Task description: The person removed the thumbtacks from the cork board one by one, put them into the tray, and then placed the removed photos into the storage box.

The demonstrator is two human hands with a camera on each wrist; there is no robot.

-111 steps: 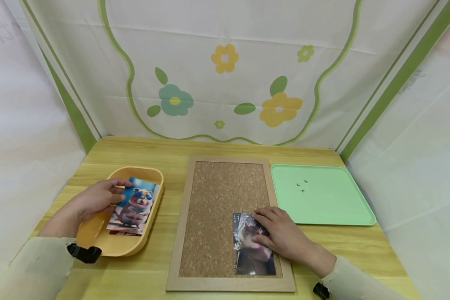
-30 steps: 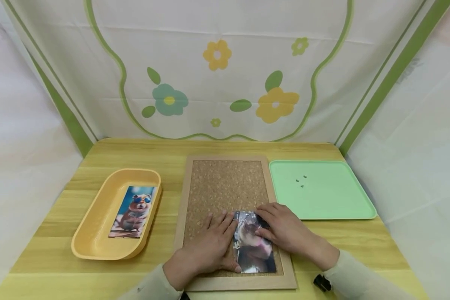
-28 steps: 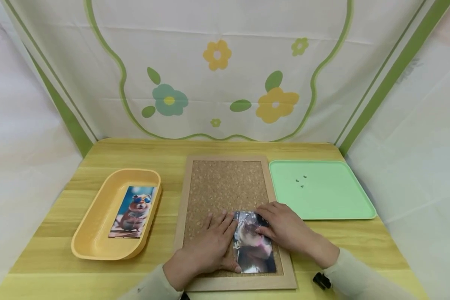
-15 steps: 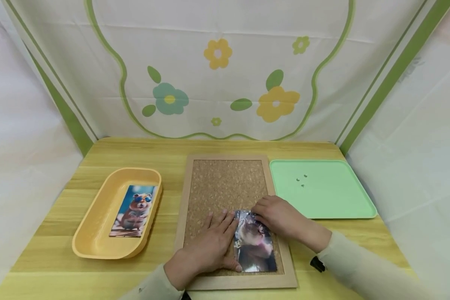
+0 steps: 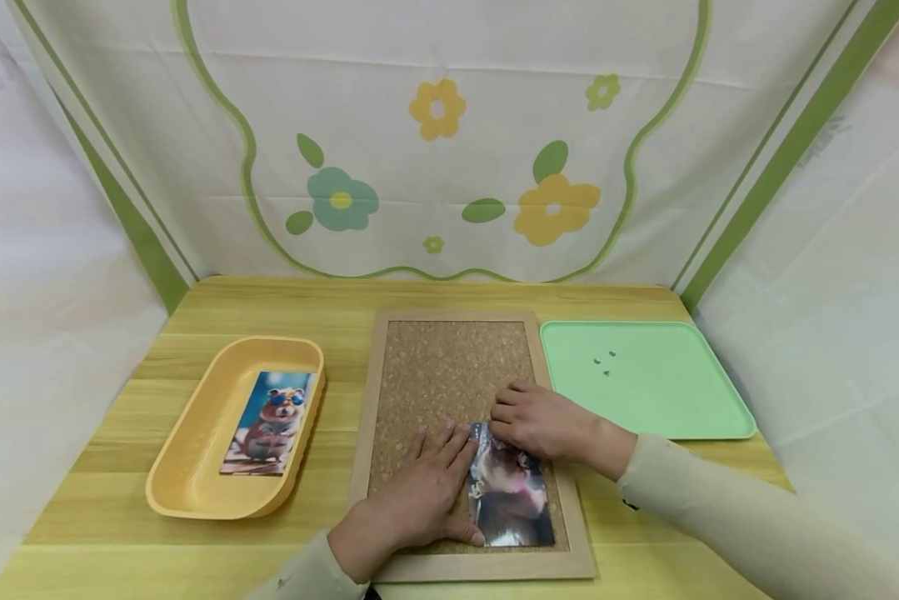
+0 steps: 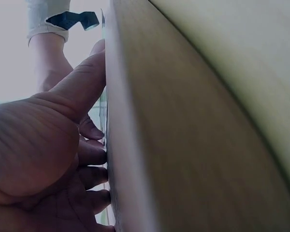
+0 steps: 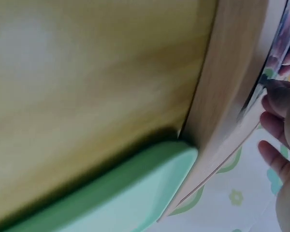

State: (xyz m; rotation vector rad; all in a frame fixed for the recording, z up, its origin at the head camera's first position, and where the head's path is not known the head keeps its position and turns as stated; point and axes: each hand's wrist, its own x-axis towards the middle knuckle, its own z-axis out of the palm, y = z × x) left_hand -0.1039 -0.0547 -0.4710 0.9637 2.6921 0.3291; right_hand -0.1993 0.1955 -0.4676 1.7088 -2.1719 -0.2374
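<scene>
A glossy animal photo [image 5: 511, 508] lies on the lower right of the wood-framed cork board [image 5: 449, 367]. My left hand [image 5: 422, 492] rests flat with fingers spread, on the cork and along the photo's left edge, thumb at its lower left corner. Over the photo's top edge, my right hand [image 5: 535, 421] bends its fingers down and hides the spot where a small metal tack showed earlier. In the right wrist view, its thumb [image 7: 280, 96] presses at the photo's edge; I cannot tell whether the fingers pinch the tack.
Left of the board stands a yellow basin [image 5: 182, 467] holding a photo of a hamster in sunglasses [image 5: 269, 425]. To the right, a light green tray [image 5: 666, 392] bears several small metal tacks [image 5: 606, 372]. A flowered cloth [image 5: 434, 167] hangs behind the table.
My left hand has come from the basin onto the board, leaving the hamster photo behind. The right hand has shifted up and left from the photo's right edge to its top, fingers now bent.
</scene>
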